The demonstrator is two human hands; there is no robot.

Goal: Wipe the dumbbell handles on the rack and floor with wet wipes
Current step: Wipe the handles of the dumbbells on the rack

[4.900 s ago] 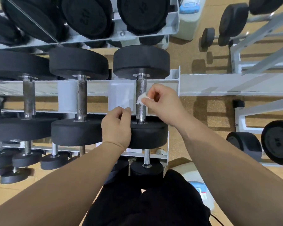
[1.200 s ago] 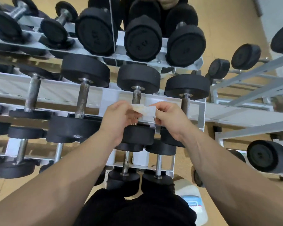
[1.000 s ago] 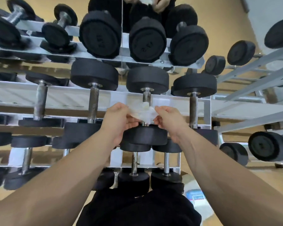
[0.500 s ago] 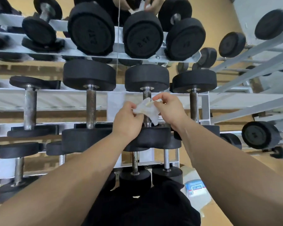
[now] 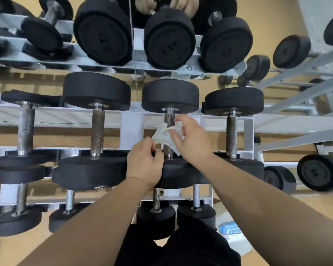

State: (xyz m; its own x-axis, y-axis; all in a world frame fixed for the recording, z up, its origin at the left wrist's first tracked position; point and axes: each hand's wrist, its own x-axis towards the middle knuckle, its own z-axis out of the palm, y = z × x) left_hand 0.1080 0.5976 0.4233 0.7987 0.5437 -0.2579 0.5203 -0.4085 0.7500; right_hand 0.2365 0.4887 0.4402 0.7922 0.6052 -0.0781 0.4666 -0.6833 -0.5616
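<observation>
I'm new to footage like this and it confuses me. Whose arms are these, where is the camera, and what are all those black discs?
There is no machine here. A person wears a single camera on the head, so you look forward and down along their own bare arms. The black discs are the ends of dumbbells, which rest on a white metal rack. The left hand and right hand both pinch a white wet wipe, held at the metal handle of one middle-row dumbbell. A blue-topped pack lies on the floor below, probably holding the wipes.
</observation>
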